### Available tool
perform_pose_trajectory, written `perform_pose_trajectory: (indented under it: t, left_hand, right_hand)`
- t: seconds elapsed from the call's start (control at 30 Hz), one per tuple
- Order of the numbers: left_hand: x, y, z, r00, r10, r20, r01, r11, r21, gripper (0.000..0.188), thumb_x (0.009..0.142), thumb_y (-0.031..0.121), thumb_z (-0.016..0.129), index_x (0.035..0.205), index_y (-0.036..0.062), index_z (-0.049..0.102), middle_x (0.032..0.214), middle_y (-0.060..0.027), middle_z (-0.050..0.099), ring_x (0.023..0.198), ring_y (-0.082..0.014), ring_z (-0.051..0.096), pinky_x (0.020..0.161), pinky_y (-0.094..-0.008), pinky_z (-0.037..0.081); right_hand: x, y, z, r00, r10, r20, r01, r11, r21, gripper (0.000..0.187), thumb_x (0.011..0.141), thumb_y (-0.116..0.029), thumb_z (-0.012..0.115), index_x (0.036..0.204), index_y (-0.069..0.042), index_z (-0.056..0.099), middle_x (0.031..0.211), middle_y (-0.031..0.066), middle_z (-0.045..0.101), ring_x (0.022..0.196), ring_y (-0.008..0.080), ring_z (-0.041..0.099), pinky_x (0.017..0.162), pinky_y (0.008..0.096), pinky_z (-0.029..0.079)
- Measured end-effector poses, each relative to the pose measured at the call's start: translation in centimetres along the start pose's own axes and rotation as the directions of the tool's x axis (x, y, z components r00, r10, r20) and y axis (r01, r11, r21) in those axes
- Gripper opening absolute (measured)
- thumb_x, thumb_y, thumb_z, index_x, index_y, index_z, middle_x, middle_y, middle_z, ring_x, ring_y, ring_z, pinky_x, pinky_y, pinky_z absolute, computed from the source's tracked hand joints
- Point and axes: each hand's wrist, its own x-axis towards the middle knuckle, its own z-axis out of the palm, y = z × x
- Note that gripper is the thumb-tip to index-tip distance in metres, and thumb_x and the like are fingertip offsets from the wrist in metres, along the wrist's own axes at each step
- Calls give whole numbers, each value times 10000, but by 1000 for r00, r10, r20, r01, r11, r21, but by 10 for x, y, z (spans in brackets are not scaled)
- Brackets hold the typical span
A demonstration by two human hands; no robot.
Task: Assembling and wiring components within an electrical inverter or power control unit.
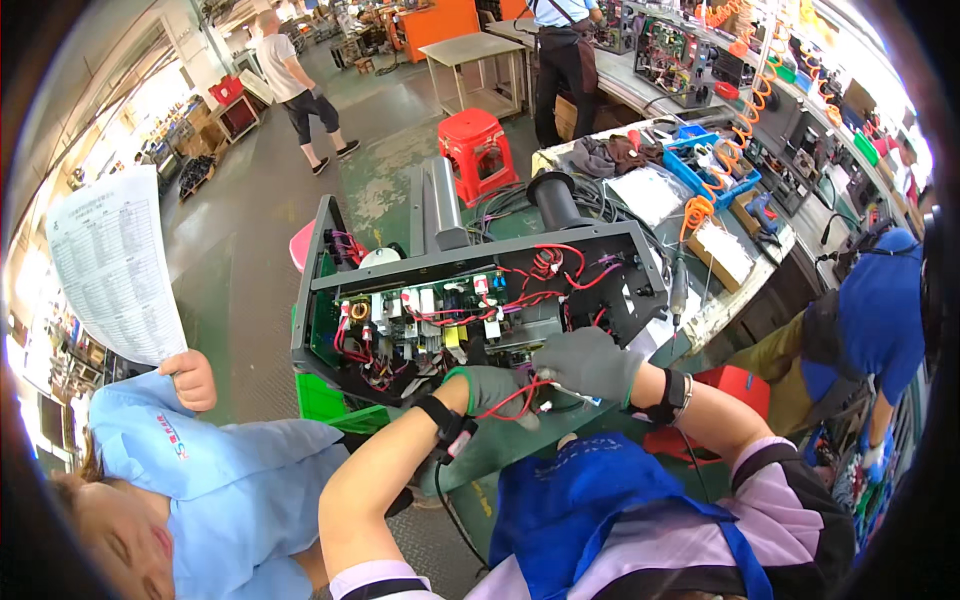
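An open grey metal machine chassis [470, 265] lies on its side on the bench, showing circuit boards, yellow and white parts and red wiring [545, 265]. My left hand [487, 388], in a grey glove with a green cuff, pinches a bundle of red wires [520, 396] at the chassis's lower edge. My right hand [588, 364], also grey-gloved, is closed on the same wires with a small white connector under its fingers. Both wrists wear black straps.
A person in a light blue shirt [215, 470] at lower left holds a printed sheet [112, 265]. Another person in blue [878, 310] sits at right. A red stool [480, 140], a black cable spool [553, 197], blue bins [712, 165] and a cluttered workbench lie beyond.
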Motion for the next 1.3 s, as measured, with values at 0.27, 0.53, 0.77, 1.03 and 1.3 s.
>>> perform_pose_trajectory:
  t: [0.27, 0.53, 0.77, 1.03, 1.3]
  left_hand:
    - [-34, 14, -17, 983, 149, 112, -97, 922, -374, 399, 838, 308, 714, 1135, 44, 680, 1008, -79, 698, 914, -139, 598, 846, -305, 460]
    - [-35, -13, -7, 964, 221, -146, -264, 829, -492, 321, 877, 277, 693, 1060, 13, 701, 911, -39, 692, 846, -98, 582, 785, -265, 466]
    - [-28, -7, 3, 926, 74, -369, -290, 765, -575, 268, 838, 242, 724, 980, 14, 712, 884, -51, 699, 825, -159, 629, 748, -307, 487]
    - [-53, 20, 17, 694, -220, -685, -173, 873, -455, 219, 803, 158, 712, 950, -5, 715, 754, -38, 652, 656, -89, 557, 621, -259, 454]
    - [-59, 91, 69, 317, -284, -905, 99, 959, -266, 319, 853, 245, 683, 1044, -11, 681, 881, -118, 682, 819, -226, 644, 753, -324, 491]
  right_hand:
    - [0, 2, 34, 997, 62, -49, -50, 975, 215, 216, 908, -290, 539, 1056, -174, 645, 946, 66, 636, 897, 298, 637, 742, 443, 501]
    - [-30, -16, 57, 894, 149, -422, 140, 802, 581, 287, 854, -190, 634, 1131, -116, 643, 1168, 134, 587, 978, 332, 622, 813, 404, 518]
    - [-23, -54, 54, 776, 263, -573, -143, 958, 247, 348, 770, -369, 727, 1026, -137, 686, 1178, 84, 570, 1036, 310, 551, 812, 449, 446]
    - [-18, -58, 66, 702, 396, -592, -200, 907, 370, 202, 795, -294, 691, 902, -123, 712, 1104, 62, 588, 1001, 283, 519, 851, 440, 345]
    - [-17, -56, 57, 708, 391, -588, -143, 895, 422, 172, 779, -247, 687, 812, -78, 689, 948, 61, 601, 958, 268, 541, 855, 436, 347]
